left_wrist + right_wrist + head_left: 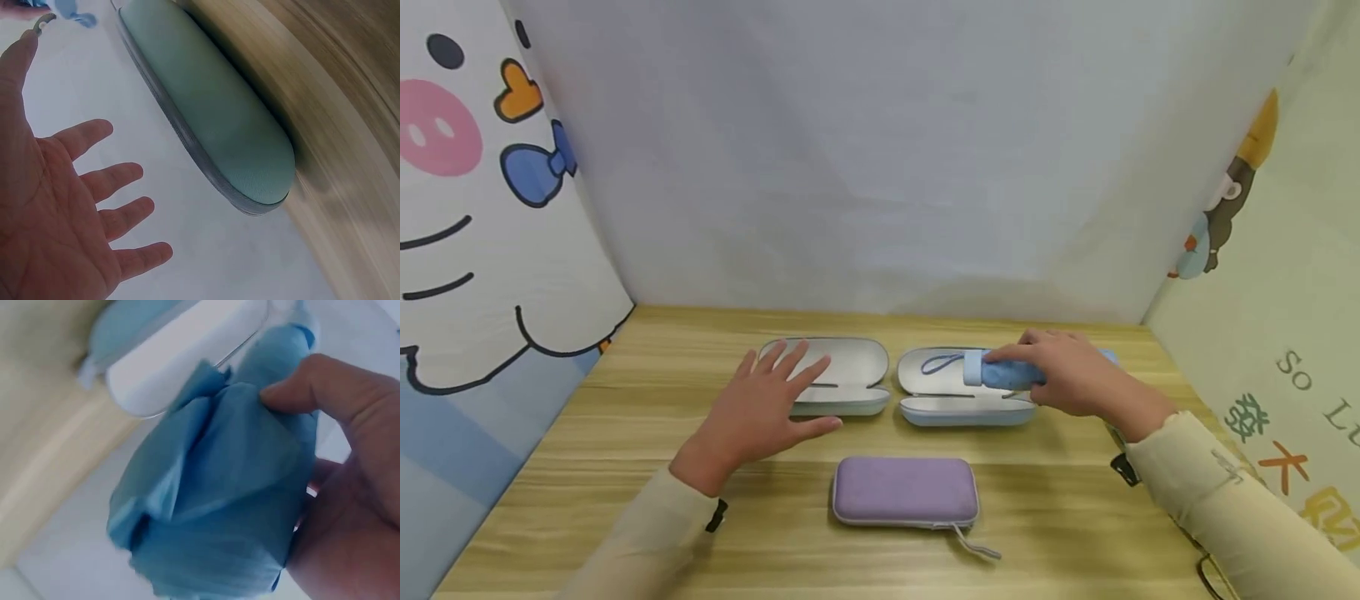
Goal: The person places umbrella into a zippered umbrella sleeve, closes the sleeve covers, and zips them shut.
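My right hand (pixel 1067 371) grips a blue folding umbrella (pixel 1011 372) by its middle, thumb pressed on the fabric. Its pale handle end and dark wrist loop point left, and loose folds of its canopy (pixel 206 506) bulge out in the right wrist view. Behind and below the umbrella, a hard glasses case (pixel 966 414) lies open, its pale lining showing. My left hand (pixel 760 408), fingers spread and holding nothing, hovers in front of a second open glasses case (pixel 857 402). The left wrist view shows that case's green outer side (pixel 219 112) beside the palm.
Nearer me on the wooden table (pixel 790 567) lies a closed purple zip case (pixel 906 490) with a pull cord. Part of a pair of glasses (pixel 1213 577) shows by the right sleeve. A white cloth backdrop (pixel 880 167) stands behind the table, with printed walls on both sides.
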`<state>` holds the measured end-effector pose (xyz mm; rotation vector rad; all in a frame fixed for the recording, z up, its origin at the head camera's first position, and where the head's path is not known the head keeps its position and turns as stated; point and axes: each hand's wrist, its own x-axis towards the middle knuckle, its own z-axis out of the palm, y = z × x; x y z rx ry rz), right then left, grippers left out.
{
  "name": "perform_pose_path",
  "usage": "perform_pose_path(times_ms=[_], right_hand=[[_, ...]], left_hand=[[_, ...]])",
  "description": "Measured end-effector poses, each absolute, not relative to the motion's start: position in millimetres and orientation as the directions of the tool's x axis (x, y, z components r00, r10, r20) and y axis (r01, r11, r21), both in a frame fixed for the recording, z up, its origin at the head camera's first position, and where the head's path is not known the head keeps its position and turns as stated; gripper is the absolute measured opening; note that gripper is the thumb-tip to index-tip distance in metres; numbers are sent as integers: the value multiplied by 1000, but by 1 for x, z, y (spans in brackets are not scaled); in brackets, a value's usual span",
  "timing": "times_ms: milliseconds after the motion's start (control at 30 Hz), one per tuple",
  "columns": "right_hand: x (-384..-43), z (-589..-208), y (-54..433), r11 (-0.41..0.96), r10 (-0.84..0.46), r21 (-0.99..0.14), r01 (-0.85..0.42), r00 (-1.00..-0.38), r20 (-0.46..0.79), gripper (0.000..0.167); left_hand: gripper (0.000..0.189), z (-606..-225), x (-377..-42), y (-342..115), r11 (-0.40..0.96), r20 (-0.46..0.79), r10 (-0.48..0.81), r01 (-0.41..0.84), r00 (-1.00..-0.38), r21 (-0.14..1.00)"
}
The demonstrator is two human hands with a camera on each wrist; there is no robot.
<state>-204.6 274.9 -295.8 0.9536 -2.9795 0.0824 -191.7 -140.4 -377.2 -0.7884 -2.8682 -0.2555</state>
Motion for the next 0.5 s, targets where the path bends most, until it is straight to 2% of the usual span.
perform_pose_path(times_ms=[133, 267, 367, 500], right_hand=[[-218, -292, 253, 773, -628, 85, -629, -777, -36, 58], [-226, -285, 236, 741, -640, 203, -640, -765, -75, 56], [-229, -284, 223, 725, -644, 222, -652, -756, -114, 56], [-232, -293, 207, 717, -651, 178, -674, -739, -173, 58]], left_hand=[[90, -380, -192, -139, 845, 196, 494, 521, -847, 121], [89, -381, -193, -139, 843, 205, 495, 524, -844, 121], [89, -380, -193, -138, 840, 206, 502, 530, -840, 112], [88, -380, -192, -134, 833, 196, 516, 542, -834, 110]])
